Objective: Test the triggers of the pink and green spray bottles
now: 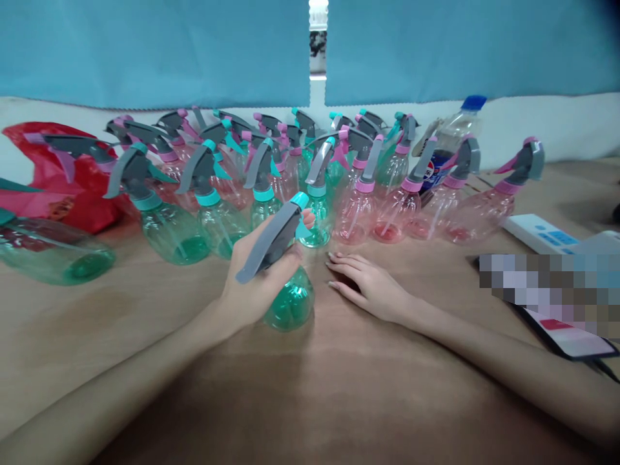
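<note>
My left hand [259,278] is wrapped round the neck of a green spray bottle [290,302] with a grey trigger head and a teal nozzle. The bottle is close above or on the table; I cannot tell which. My right hand [365,284] lies palm down on the wooden table [310,400], holding nothing, its fingers stretched toward the bottles. Just beyond the hands stand another green spray bottle [317,219] and a pink spray bottle [356,216]. My left fingers partly hide the held bottle's neck and trigger.
Several green and pink spray bottles crowd the back. A green spray bottle [53,248] is at far left, before a red bag [92,194]. At right are a Pepsi bottle [450,142], a white device [540,236] and a phone [562,329]. A blue curtain [159,51] hangs behind.
</note>
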Action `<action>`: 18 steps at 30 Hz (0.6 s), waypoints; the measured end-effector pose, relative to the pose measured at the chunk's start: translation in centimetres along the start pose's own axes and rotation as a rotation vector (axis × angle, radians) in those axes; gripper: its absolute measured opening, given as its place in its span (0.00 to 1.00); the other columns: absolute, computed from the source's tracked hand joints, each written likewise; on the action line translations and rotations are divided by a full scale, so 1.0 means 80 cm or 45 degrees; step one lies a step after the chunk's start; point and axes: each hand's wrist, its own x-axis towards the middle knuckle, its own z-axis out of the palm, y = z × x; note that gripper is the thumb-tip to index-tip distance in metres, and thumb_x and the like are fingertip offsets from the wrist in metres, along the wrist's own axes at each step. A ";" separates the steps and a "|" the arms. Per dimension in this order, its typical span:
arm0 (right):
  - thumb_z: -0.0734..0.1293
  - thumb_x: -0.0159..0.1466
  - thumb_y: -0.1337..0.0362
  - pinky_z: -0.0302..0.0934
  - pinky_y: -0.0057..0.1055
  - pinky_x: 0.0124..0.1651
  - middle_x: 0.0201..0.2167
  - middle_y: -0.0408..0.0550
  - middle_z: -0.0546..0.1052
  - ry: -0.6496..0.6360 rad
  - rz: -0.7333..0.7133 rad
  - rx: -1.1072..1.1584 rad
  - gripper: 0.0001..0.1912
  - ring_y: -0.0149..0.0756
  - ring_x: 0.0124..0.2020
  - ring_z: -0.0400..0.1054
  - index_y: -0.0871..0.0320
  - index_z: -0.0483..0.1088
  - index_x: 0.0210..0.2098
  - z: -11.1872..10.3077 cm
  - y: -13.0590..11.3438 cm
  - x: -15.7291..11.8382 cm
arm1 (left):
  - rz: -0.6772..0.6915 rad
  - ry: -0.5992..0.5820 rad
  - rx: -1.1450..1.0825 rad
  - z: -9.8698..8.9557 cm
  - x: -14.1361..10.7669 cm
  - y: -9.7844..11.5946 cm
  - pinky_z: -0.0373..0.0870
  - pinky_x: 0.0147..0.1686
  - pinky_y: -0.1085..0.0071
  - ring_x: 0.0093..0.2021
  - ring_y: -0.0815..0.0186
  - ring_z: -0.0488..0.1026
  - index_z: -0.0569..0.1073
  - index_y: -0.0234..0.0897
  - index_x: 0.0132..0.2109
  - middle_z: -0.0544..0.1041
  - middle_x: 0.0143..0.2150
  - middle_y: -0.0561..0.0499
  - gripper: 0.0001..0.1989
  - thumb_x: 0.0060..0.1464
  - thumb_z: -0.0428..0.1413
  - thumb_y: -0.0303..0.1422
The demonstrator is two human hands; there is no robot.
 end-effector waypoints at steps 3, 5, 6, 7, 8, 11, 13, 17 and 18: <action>0.59 0.70 0.57 0.60 0.49 0.61 0.57 0.56 0.72 0.010 -0.006 0.012 0.20 0.46 0.61 0.62 0.59 0.68 0.56 0.000 -0.001 0.000 | -0.009 0.002 0.049 0.000 0.000 0.003 0.72 0.40 0.64 0.32 0.64 0.73 0.73 0.42 0.50 0.77 0.36 0.52 0.13 0.57 0.54 0.31; 0.59 0.69 0.57 0.60 0.49 0.61 0.57 0.57 0.72 0.009 -0.002 0.011 0.20 0.47 0.61 0.62 0.60 0.68 0.56 -0.001 -0.001 0.001 | -0.028 0.003 0.087 0.000 0.000 0.006 0.72 0.38 0.65 0.30 0.64 0.72 0.73 0.42 0.49 0.78 0.34 0.53 0.13 0.56 0.55 0.31; 0.60 0.69 0.57 0.60 0.49 0.61 0.57 0.57 0.72 0.009 -0.001 0.010 0.20 0.47 0.61 0.62 0.60 0.68 0.56 -0.001 -0.002 0.001 | -0.038 0.004 0.101 0.000 0.001 0.007 0.71 0.37 0.65 0.29 0.65 0.72 0.73 0.42 0.49 0.78 0.33 0.54 0.13 0.56 0.55 0.31; 0.60 0.69 0.57 0.61 0.49 0.61 0.57 0.57 0.72 0.012 0.000 0.011 0.20 0.47 0.61 0.62 0.59 0.68 0.56 -0.001 -0.002 0.001 | -0.044 0.006 0.109 0.000 0.001 0.008 0.71 0.36 0.66 0.29 0.65 0.72 0.73 0.42 0.50 0.78 0.34 0.54 0.14 0.55 0.55 0.31; 0.60 0.69 0.57 0.61 0.50 0.61 0.57 0.57 0.73 0.016 0.000 0.013 0.20 0.47 0.61 0.62 0.59 0.68 0.56 -0.001 -0.002 0.001 | -0.051 0.008 0.112 0.000 0.001 0.009 0.71 0.35 0.66 0.28 0.66 0.72 0.73 0.42 0.50 0.78 0.34 0.54 0.15 0.55 0.56 0.31; 0.60 0.69 0.57 0.61 0.51 0.61 0.57 0.56 0.73 0.028 0.001 0.019 0.20 0.48 0.61 0.63 0.58 0.68 0.56 0.000 -0.002 0.001 | -0.073 0.016 0.117 0.000 0.002 0.010 0.71 0.33 0.67 0.29 0.66 0.73 0.72 0.40 0.49 0.78 0.37 0.52 0.15 0.53 0.57 0.32; 0.60 0.69 0.57 0.60 0.49 0.61 0.57 0.56 0.72 0.024 0.003 0.010 0.20 0.47 0.61 0.63 0.58 0.68 0.57 0.000 -0.002 0.001 | -0.084 0.020 0.123 0.000 0.003 0.011 0.72 0.33 0.68 0.31 0.65 0.74 0.71 0.39 0.48 0.78 0.39 0.51 0.15 0.52 0.58 0.32; 0.60 0.69 0.57 0.60 0.47 0.62 0.56 0.58 0.73 0.007 -0.003 -0.004 0.21 0.47 0.61 0.62 0.62 0.68 0.56 0.000 -0.002 0.002 | -0.079 -0.011 0.104 0.001 0.006 0.017 0.74 0.40 0.67 0.41 0.62 0.76 0.70 0.39 0.51 0.77 0.49 0.48 0.18 0.51 0.57 0.30; 0.60 0.69 0.58 0.60 0.47 0.62 0.56 0.58 0.73 0.005 -0.004 -0.006 0.21 0.47 0.61 0.62 0.62 0.68 0.56 0.000 -0.002 0.002 | -0.077 -0.021 0.097 0.002 0.007 0.019 0.75 0.41 0.67 0.45 0.61 0.76 0.70 0.39 0.51 0.77 0.51 0.47 0.19 0.51 0.57 0.29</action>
